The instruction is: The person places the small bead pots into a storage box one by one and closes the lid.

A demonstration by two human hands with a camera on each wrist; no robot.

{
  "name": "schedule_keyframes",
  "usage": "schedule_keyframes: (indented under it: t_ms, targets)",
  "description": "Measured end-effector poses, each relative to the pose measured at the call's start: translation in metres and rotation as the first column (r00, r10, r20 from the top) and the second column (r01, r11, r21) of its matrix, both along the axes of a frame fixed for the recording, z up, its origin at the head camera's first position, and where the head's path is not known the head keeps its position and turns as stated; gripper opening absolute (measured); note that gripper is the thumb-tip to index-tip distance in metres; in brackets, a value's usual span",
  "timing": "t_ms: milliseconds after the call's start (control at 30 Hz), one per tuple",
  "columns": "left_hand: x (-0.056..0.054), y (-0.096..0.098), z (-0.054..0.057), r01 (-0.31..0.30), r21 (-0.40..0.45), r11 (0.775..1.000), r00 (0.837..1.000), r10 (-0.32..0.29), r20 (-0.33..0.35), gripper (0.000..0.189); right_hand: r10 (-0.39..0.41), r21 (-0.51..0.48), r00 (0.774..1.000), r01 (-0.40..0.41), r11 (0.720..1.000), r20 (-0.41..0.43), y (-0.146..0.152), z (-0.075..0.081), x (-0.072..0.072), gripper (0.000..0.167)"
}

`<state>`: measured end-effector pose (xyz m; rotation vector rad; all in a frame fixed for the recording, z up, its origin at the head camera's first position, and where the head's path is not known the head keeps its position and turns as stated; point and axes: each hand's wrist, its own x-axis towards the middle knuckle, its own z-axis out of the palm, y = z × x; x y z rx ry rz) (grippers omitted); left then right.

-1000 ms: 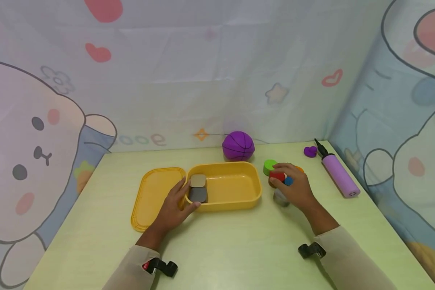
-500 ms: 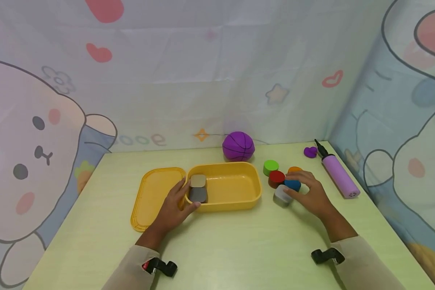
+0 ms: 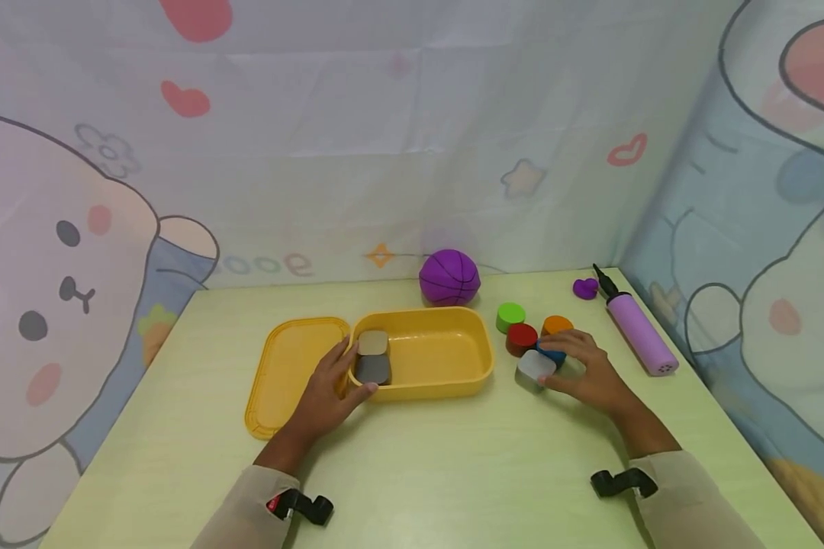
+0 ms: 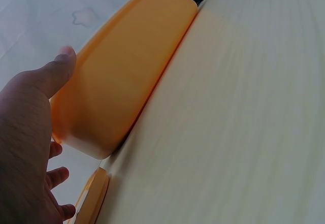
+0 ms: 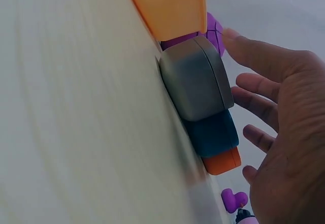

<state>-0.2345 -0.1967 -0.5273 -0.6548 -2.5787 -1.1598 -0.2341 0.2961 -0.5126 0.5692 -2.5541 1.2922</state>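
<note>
My left hand (image 3: 326,396) rests at the left end of a yellow plastic box (image 3: 432,391), thumb at the front rim and fingers along the end wall. In the box, a beige block (image 3: 373,342) and a dark grey block (image 3: 373,369) sit side by side at the left. My right hand (image 3: 587,374) hovers around a light grey, rounded-square lidded pot (image 3: 534,366) and a blue pot (image 5: 210,135). In the right wrist view its fingers are spread, with a gap between them and the pots. Red (image 3: 522,338), green (image 3: 511,317) and orange (image 3: 558,325) round pots stand close by.
A yellow lid (image 3: 291,374) lies flat left of the box. Behind the box sits a purple basketball-patterned ball (image 3: 449,277). At the right edge are a lilac hand pump (image 3: 640,335) and a small purple heart-shaped piece (image 3: 585,288). A printed curtain (image 3: 384,152) closes off the back.
My right hand has drawn back rightward from over the red pot to beside the grey and blue pots, uncovering the red and orange ones. My left hand has stayed at the box.
</note>
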Motion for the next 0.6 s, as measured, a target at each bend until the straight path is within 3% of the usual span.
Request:
schedule_keyframes:
  t_ms: [233, 600]
  targets:
    - [-0.0002, 0.0012, 0.0033, 0.007, -0.009, 1.0, 0.999, -0.006, 0.046, 0.083, 0.027, 0.066, 0.999, -0.025, 0.998, -0.023, 0.0006, -0.0001, 0.0023, 0.063]
    - [0.0009, -0.0002, 0.0037, -0.007, -0.028, 1.0, 0.999, 0.008, 0.048, 0.083, 0.036, 0.108, 0.999, -0.032, 0.994, -0.039, -0.0033, -0.0016, 0.0031, 0.062]
